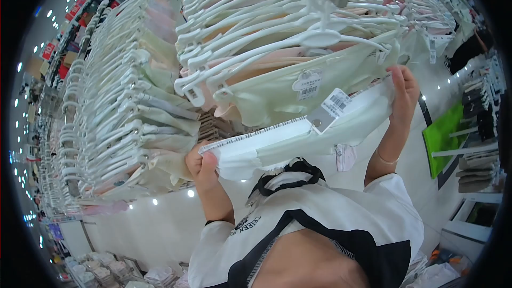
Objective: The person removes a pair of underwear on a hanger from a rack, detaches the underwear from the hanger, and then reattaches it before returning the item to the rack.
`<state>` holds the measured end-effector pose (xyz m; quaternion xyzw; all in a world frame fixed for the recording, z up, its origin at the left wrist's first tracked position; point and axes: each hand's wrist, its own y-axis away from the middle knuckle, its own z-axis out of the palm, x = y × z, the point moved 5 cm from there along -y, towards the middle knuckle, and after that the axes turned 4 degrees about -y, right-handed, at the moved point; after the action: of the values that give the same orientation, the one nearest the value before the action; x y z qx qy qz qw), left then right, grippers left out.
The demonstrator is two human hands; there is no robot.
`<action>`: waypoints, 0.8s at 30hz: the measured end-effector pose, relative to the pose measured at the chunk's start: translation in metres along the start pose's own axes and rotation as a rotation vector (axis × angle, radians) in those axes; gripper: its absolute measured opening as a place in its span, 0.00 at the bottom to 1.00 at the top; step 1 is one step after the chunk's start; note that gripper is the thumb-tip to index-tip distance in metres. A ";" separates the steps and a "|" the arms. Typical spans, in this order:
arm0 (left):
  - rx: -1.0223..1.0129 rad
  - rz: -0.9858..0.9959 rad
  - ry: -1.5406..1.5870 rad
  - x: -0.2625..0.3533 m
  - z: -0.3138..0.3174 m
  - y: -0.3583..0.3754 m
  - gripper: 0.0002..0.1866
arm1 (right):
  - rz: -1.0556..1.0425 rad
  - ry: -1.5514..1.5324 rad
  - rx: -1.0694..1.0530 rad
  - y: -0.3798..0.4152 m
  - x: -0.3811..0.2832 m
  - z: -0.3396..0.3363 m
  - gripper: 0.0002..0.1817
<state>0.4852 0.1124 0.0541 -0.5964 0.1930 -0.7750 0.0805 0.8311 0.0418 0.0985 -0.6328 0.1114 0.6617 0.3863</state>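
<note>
Two hands: I hold one pale garment [298, 138] stretched between them.
Left hand [200, 162]: grip closed on its end.
Right hand [402, 90]: grip closed on its other end.
Rack [298, 26]: white hangers just behind.

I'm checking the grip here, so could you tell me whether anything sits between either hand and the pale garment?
Nothing visible does: the left hand and right hand each grip an end of the pale garment directly.

Densely packed white hangers [298, 26] with garments block passage from ten to one o'clock, a second rack [122, 106] closes nine o'clock, while open floor [426, 144] at three o'clock leaves room beside the stretched garment [298, 138].
</note>
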 end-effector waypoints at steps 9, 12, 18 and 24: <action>0.071 0.052 -0.177 0.007 0.004 -0.003 0.17 | 0.006 -0.070 -0.160 -0.017 0.004 0.022 0.12; 0.089 0.082 -0.179 0.006 0.000 -0.004 0.17 | 0.050 -0.172 -0.110 -0.020 0.004 0.021 0.13; 0.089 0.138 -0.172 0.010 0.006 -0.005 0.16 | 0.023 -0.503 -0.159 -0.025 -0.004 0.026 0.14; 0.078 0.162 -0.223 0.016 0.014 -0.006 0.14 | -0.004 -0.507 -0.248 -0.025 0.001 0.035 0.14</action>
<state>0.4950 0.1092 0.0738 -0.6579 0.1999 -0.7017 0.1867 0.8212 0.0807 0.1124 -0.4897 -0.0722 0.8067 0.3228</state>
